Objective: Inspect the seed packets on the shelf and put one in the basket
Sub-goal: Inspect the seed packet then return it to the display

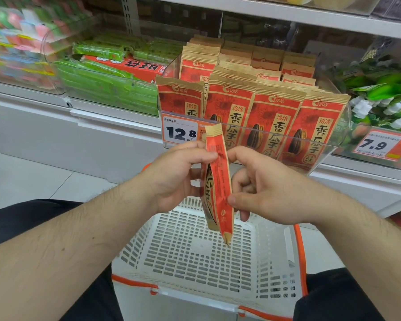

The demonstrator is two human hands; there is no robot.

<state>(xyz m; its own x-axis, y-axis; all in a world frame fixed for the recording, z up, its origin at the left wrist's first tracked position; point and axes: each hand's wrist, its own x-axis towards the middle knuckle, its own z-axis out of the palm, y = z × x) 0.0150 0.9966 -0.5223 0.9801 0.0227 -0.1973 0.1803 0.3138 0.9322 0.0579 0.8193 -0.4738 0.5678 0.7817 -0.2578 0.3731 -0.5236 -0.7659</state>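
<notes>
A red and tan seed packet [218,186] hangs edge-on between both hands, above the white basket [195,249]. My left hand [178,174] pinches its upper left side between thumb and fingers. My right hand [264,188] pinches its right edge, thumb low and forefinger high. Several matching seed packets [273,119] stand upright in a clear bin [333,144] on the shelf just behind. The basket is empty, with orange handles [300,256].
A price tag reading 12.8 [180,132] hangs on the bin front, another reading 7.9 [377,144] to the right. Green packages [107,82] fill the bin at left, green-and-white items [380,98] the right. White shelf base and tiled floor lie below.
</notes>
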